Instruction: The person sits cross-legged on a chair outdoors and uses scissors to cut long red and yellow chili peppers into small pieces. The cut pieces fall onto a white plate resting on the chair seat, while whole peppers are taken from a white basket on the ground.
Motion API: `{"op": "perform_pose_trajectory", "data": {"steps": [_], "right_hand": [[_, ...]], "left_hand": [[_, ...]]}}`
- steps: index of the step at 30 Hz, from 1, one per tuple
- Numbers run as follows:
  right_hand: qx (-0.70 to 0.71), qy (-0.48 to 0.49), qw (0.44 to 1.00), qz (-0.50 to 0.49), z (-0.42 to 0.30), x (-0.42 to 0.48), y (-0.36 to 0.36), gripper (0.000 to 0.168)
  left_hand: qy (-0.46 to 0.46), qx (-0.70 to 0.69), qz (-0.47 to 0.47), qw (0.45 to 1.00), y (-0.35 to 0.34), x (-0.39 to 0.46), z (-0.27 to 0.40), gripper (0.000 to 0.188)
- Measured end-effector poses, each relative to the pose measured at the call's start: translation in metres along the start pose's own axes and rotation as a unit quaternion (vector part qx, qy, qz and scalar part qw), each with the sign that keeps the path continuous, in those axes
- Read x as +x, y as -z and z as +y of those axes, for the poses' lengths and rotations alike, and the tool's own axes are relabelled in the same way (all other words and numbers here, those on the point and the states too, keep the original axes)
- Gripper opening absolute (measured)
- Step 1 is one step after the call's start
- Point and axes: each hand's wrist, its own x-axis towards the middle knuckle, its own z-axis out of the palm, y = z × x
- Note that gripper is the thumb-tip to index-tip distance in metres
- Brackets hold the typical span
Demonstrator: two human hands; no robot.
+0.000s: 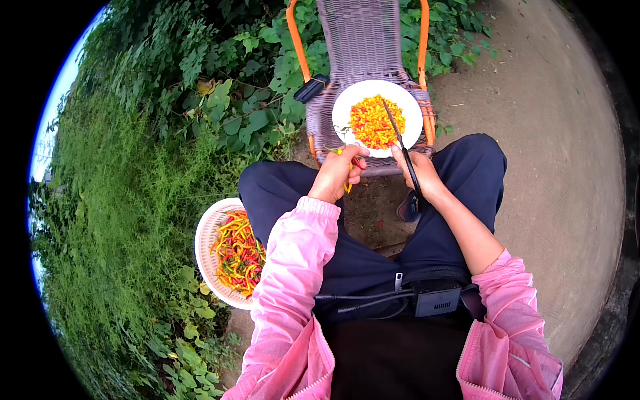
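My left hand point(342, 172) is closed around a few red and yellow chili peppers point(348, 187), some with green stems, near the front rim of a white plate point(341, 112). Chopped yellow and red chili pieces point(375, 122) are heaped in the middle of that plate. In my right hand point(422, 172) is a pair of black-handled scissors point(396, 125), seen nearly edge-on. Their blades look closed together and point forward over the chopped pieces. The fingers partly hide the handles and the held peppers.
A woven chair point(360, 45) with orange arms bears the plate, with a small black object point(311, 89) at its left. A white basket point(204, 250) of whole chili peppers point(237, 250) stands beside my left leg. Plants point(135, 200) grow leftward; bare ground point(545, 150) lies right.
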Motion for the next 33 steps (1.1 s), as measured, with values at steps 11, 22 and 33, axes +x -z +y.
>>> {"op": "perform_pose_trajectory", "data": {"steps": [11, 22, 33], "right_hand": [[-0.072, 0.084, 0.992, -0.062, -0.026, -0.024, 0.003, 0.064], [0.097, 0.145, 0.983, -0.05, -0.017, -0.017, -0.01, 0.039], [0.189, 0.179, 0.966, -0.001, -0.009, -0.007, -0.014, 0.029]], "left_hand": [[-0.141, -0.215, 0.027, 0.966, 0.001, 0.004, 0.007, 0.012], [-0.122, -0.138, 0.019, 0.983, 0.001, 0.009, -0.006, 0.007], [-0.103, -0.134, -0.029, 0.985, -0.013, 0.013, -0.029, 0.012]]}}
